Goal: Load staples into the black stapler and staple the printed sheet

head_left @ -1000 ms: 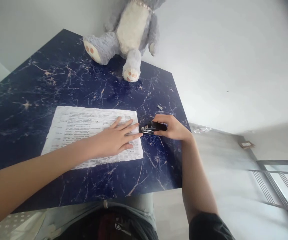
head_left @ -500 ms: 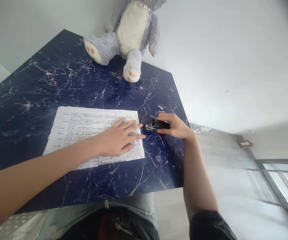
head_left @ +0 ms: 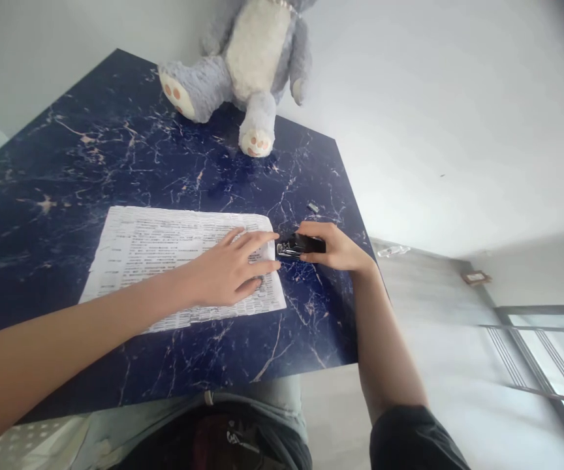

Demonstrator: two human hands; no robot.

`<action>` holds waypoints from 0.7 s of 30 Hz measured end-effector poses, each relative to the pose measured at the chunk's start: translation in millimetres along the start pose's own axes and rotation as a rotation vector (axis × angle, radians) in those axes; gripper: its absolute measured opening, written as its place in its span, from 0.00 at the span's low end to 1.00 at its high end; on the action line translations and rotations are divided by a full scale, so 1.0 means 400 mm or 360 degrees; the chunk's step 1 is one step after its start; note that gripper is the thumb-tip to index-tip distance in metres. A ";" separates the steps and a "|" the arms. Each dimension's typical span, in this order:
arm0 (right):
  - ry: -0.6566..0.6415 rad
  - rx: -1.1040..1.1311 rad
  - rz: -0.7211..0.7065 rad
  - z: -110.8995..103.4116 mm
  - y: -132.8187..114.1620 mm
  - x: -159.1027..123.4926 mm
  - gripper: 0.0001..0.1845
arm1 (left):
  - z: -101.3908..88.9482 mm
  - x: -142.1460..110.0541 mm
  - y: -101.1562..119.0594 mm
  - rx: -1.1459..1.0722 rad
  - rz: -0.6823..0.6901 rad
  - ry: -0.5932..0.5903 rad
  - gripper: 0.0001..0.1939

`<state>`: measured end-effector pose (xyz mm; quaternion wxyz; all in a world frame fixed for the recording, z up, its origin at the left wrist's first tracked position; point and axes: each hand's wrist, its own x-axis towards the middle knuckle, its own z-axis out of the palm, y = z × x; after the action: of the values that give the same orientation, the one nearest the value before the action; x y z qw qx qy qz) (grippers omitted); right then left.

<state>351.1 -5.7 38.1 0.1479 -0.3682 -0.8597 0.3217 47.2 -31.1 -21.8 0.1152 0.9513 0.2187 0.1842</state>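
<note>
Printed sheets of paper (head_left: 145,241), seemingly a stack, lie on the dark blue marbled table. My left hand (head_left: 228,271) rests on their right part with its fingers apart, the fingertips reaching the right edge. That edge bends slightly upward near the upper fingers. My right hand (head_left: 333,247) is closed around a black stapler (head_left: 306,244), whose metal front end points left at the paper edge. The stapler's nose is right beside my left fingertips; whether paper lies between its jaws cannot be made out. Part of the stapler is covered by my right fingers.
A grey and cream plush toy (head_left: 257,59) sits at the table's far side. A small grey strip, perhaps staples (head_left: 313,207), lies beyond my right hand. The table's (head_left: 282,352) front edge is close to my lap. A clear plastic piece (head_left: 393,250) lies on the floor to the right.
The stapler first drew slightly right, then came back left to the paper edge. My left upper fingers have bent and shifted at the edge, which now curls up a little.
</note>
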 end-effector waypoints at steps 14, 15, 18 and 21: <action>-0.0055 -0.0047 0.0008 0.011 -0.026 0.009 0.09 | 0.022 -0.006 -0.009 -0.0143 -0.0050 -0.0208 0.26; -0.0068 -0.0044 0.0017 0.012 -0.031 0.010 0.10 | 0.023 -0.007 -0.007 -0.0150 -0.0049 -0.0204 0.26; -0.0071 -0.0053 0.0047 0.017 -0.039 0.014 0.12 | 0.028 -0.009 -0.004 -0.0166 -0.0046 -0.0168 0.27; -0.0037 -0.0023 0.0074 0.024 -0.040 0.017 0.16 | 0.035 -0.010 -0.005 -0.0160 -0.0058 -0.0142 0.29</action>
<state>333.0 -13.4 41.9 0.1277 -0.3855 -0.8549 0.3229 48.8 -33.2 -36.0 0.1758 0.9474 0.2211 0.1504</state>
